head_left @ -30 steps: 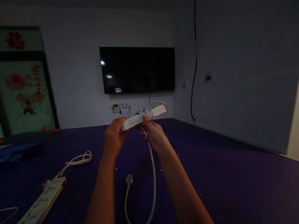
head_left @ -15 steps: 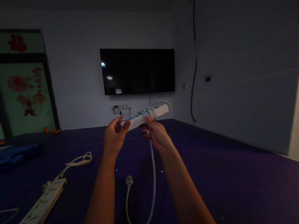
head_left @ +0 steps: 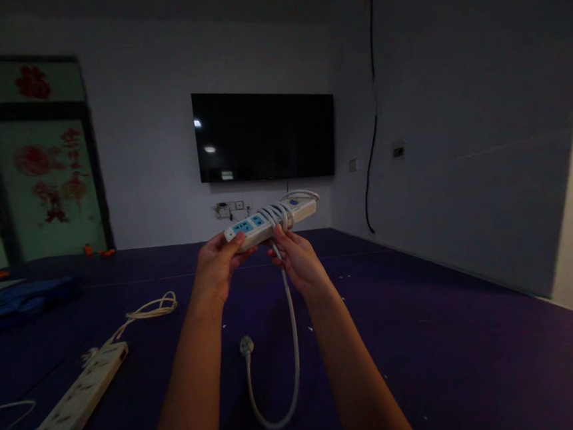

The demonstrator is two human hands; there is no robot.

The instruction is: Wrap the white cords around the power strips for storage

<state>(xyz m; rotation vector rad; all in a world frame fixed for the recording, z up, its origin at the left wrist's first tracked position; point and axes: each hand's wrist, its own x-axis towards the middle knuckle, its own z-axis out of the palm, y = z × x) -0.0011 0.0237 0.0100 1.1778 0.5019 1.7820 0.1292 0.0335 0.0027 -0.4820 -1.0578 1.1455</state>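
Note:
A white power strip [head_left: 246,228] with blue socket faces is held up in front of me, tilted with its right end higher. My left hand [head_left: 216,264] grips its left end, thumb on the near edge. Several turns of white cord [head_left: 277,214] wrap around the strip's middle and right part. My right hand [head_left: 297,257] is closed below these turns, its thumb and fingers pinching the cord where it leaves the strip. From there the cord hangs down in a loop, ending in a plug [head_left: 246,345] that faces up.
Another white power strip [head_left: 73,411] lies on the purple floor [head_left: 454,361] at the left, its cord [head_left: 152,312] bundled behind it. A TV [head_left: 265,136] hangs on the far wall. A black cable [head_left: 371,147] dangles down the right wall. Blue cloth [head_left: 33,296] lies far left.
The strip has rolled so its blue socket face now shows toward me, and it sits slightly further left. The hanging cord loop and plug have swung a little.

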